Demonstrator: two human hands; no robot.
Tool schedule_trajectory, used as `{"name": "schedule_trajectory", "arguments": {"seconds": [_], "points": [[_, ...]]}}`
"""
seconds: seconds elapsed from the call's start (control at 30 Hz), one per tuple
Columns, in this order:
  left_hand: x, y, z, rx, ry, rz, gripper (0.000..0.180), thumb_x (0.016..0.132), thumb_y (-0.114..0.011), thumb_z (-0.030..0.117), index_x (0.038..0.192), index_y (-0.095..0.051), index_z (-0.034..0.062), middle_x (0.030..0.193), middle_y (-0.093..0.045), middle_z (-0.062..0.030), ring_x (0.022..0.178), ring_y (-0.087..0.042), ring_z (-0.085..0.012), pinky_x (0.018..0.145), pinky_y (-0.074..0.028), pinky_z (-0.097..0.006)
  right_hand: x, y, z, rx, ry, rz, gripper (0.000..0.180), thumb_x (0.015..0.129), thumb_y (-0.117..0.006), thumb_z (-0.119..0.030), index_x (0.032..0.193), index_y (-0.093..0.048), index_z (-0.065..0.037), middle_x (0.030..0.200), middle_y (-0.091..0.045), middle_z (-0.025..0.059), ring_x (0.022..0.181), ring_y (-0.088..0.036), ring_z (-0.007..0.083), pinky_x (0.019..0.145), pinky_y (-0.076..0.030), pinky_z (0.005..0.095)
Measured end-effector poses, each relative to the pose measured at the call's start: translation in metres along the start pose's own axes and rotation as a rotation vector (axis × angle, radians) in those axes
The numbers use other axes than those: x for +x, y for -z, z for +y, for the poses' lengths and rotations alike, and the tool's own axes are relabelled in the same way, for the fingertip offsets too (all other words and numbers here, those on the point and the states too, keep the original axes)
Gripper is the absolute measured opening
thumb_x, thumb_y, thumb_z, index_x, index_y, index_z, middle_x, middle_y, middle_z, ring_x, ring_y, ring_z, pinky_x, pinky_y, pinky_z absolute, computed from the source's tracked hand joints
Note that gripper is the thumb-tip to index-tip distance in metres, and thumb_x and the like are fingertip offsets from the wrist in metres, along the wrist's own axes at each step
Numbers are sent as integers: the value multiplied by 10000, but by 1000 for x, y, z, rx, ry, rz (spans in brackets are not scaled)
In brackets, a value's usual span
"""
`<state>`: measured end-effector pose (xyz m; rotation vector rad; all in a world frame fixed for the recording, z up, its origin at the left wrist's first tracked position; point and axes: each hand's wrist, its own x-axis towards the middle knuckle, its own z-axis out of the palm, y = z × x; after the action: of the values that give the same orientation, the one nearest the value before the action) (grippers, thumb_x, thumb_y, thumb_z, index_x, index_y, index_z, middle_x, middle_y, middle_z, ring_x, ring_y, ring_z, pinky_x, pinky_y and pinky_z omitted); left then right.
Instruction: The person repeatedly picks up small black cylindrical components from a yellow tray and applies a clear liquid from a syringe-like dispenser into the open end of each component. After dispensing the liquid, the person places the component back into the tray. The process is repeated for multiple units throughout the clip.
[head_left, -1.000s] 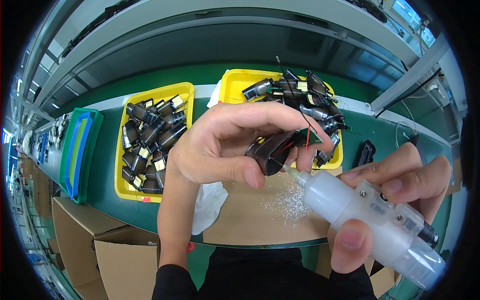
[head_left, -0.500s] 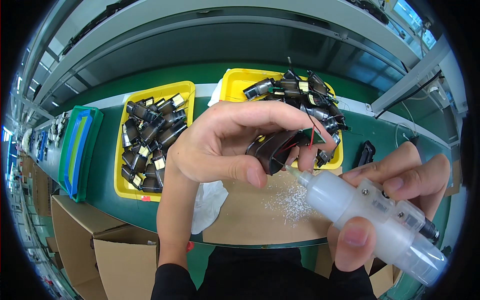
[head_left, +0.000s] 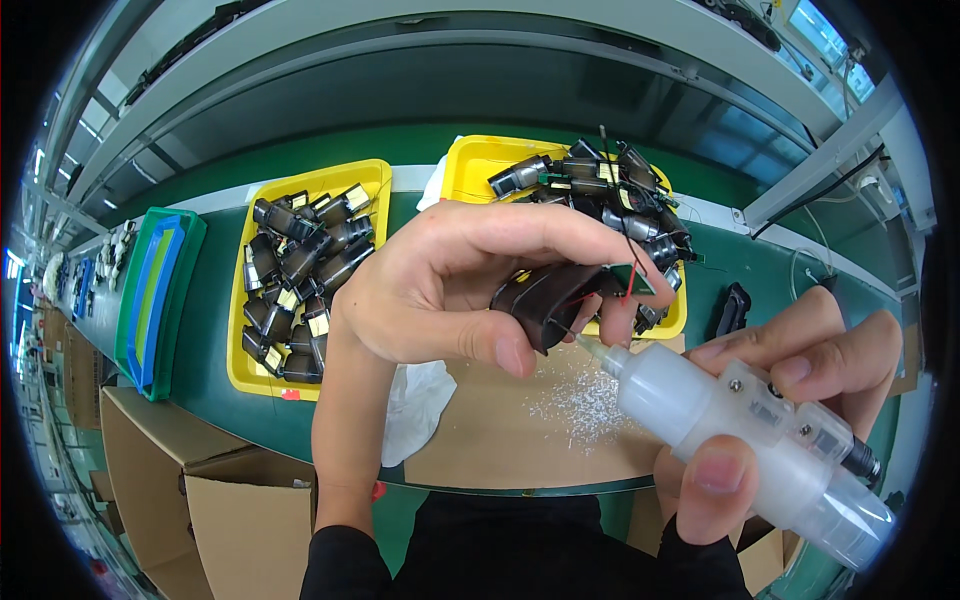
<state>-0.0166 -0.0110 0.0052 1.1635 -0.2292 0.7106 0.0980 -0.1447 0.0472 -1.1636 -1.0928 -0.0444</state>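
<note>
Nearest the camera, the right hand (head_left: pixel 790 400) is wrapped around a translucent white dispenser bottle (head_left: pixel 740 430), thumb pressed on its near side and fingers curled over the far side. The bottle's long axis runs from lower right up to upper left, and its narrow nozzle tip (head_left: pixel 588 345) points up-left, straight at the part in the other hand.

Just beyond that tip, up and to the left of the right hand, the left hand (head_left: pixel 440 290) pinches a small dark brown motor part (head_left: pixel 545 297) between thumb and fingers. The part lies roughly crosswise, its long axis tilted slightly up to the right, with thin red and black wires (head_left: pixel 625 275) trailing off its right end. Nozzle and part look touching or nearly so.

Below both hands, white flecks (head_left: pixel 580 405) lie scattered on a brown cardboard sheet (head_left: pixel 500 440) on the green surface (head_left: pixel 215 330).

Farther off, beyond the left hand, stand two yellow trays (head_left: pixel 375 175) of similar dark parts.
</note>
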Motion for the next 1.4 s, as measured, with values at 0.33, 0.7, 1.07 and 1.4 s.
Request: {"name": "schedule_trajectory", "arguments": {"seconds": [0.33, 0.7, 1.07, 1.4], "points": [[-1, -3, 2, -4, 9, 36, 641, 628, -786, 386, 960, -584, -123, 800, -601, -175, 718, -595, -221, 622, -478, -294, 0, 1, -4, -26, -45, 7, 621, 607, -787, -401, 876, -339, -67, 669, -469, 84, 508, -506, 122, 521, -484, 187], [-1, -1, 3, 14, 18, 11, 634, 622, -789, 380, 960, -586, -116, 804, -601, -174, 722, -604, -222, 628, -485, -292, 0, -2, -6, 10, -56, -5, 610, 613, -785, -385, 879, -339, -64, 697, -464, 85, 532, -530, 132, 533, -497, 201], [-4, -1, 3, 13, -12, 2, 629, 647, -778, 379, 981, -578, -116, 827, -599, -177, 734, -599, -224, 627, -480, -292, -1, 1, -4, 57, -41, -31, 598, 632, -777, -365, 896, -338, -55, 719, -460, 91, 556, -540, 143, 557, -514, 216], [-45, 39, 93, 1359, 379, 308, 430, 801, -588, 120, 1203, -510, -12, 1070, -533, -105, 991, -517, -184, 893, -376, -270, 15, 43, 1, -91, 47, -159, 516, 717, -665, -363, 950, -319, -60, 759, -444, 103, 637, -500, 150, 658, -454, 235]]}}
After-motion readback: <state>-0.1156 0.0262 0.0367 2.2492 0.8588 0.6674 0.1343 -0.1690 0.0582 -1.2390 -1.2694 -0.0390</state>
